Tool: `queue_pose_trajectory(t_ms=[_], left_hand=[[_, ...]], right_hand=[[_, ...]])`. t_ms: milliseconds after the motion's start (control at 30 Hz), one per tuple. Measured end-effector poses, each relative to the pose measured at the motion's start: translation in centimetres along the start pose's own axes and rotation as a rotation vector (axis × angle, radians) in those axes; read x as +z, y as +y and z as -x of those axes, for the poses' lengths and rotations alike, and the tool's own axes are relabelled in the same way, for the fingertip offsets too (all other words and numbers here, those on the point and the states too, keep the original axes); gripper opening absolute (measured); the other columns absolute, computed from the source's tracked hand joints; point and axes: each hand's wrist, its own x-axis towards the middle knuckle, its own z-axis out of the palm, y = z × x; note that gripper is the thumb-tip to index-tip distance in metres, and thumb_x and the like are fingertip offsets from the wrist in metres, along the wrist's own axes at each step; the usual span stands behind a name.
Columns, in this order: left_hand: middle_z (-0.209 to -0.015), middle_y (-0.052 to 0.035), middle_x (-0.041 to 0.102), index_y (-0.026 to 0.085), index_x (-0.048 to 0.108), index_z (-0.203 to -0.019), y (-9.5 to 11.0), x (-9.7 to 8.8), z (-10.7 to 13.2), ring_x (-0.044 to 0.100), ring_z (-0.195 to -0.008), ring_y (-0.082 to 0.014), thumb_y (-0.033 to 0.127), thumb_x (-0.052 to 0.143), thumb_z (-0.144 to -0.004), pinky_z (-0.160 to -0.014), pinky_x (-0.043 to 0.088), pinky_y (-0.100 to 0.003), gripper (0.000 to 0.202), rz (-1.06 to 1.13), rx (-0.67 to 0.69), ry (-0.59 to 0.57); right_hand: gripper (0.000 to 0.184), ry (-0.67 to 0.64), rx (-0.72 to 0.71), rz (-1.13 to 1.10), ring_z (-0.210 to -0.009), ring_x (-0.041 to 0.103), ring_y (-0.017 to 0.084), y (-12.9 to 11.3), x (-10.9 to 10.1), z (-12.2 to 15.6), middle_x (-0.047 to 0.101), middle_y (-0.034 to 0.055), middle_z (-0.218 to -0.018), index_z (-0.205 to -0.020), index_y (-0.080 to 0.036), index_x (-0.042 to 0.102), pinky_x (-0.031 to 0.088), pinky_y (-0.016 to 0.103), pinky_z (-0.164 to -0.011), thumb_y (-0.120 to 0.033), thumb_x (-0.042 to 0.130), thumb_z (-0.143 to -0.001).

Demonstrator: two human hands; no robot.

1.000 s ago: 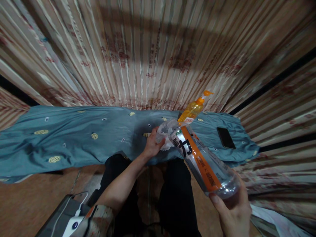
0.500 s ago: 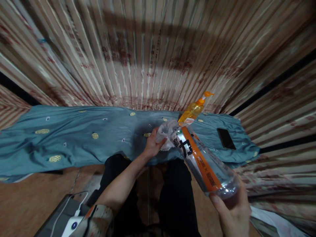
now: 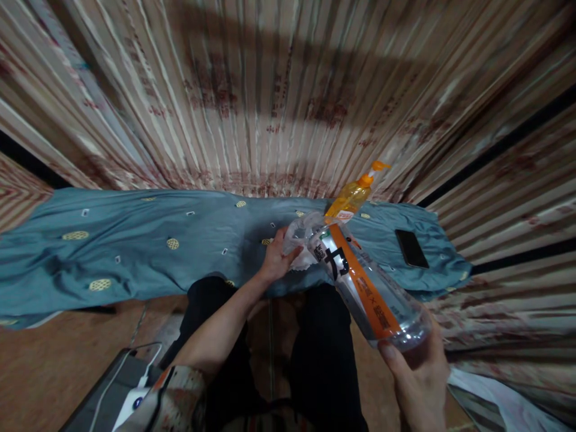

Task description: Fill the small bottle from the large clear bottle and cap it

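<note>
My right hand [image 3: 418, 378] grips the base of a large clear plastic bottle [image 3: 366, 285] with an orange and black label. The bottle is tilted, its neck pointing down and away toward my left hand [image 3: 275, 259]. That hand is closed around a small clear container [image 3: 299, 231] with a white cloth or tissue [image 3: 302, 259] under it, just above the front edge of the blue cloth [image 3: 135, 246]. The bottle's mouth meets the container; liquid flow is not discernible.
An orange pump bottle [image 3: 353, 197] stands behind the container. A black phone [image 3: 411, 248] lies on the blue cloth at the right. Striped curtains [image 3: 270, 102] hang behind. My dark-trousered legs [image 3: 319, 360] are below; a grey device with a white cable [image 3: 121, 396] sits lower left.
Both hands and the bottle hold nearly the same pose; the whole view has shifted slightly upward as my head moved.
</note>
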Motion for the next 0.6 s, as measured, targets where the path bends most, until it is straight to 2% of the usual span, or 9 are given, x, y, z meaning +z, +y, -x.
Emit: queue_pose_trajectory(t_ms=[400, 600], left_hand=[[-0.113, -0.0082, 0.066, 0.019, 0.051, -0.126, 0.24, -0.26, -0.02, 0.066, -0.101, -0.0226, 0.053, 0.068, -0.081, -0.093, 0.054, -0.039, 0.059, 0.011, 0.010, -0.008], [-0.111, -0.0074, 0.067, 0.019, 0.051, -0.125, 0.01, -0.32, -0.07, 0.067, -0.099, -0.0230, 0.055, 0.064, -0.083, -0.090, 0.055, -0.040, 0.057, -0.037, 0.027, -0.010]], right_hand=[[0.089, 0.006, 0.040, -0.032, -0.114, 0.058, 0.032, -0.13, 0.36, 0.23, 0.059, 0.0130, -0.128, -0.135, -0.018, 0.050, 0.041, 0.047, -0.102, -0.049, 0.082, -0.059], [0.087, 0.021, 0.030, -0.020, -0.111, 0.059, 0.030, -0.29, 0.44, 0.27, 0.062, 0.0113, -0.122, -0.134, -0.017, 0.051, 0.042, 0.044, -0.100, -0.050, 0.082, -0.059]])
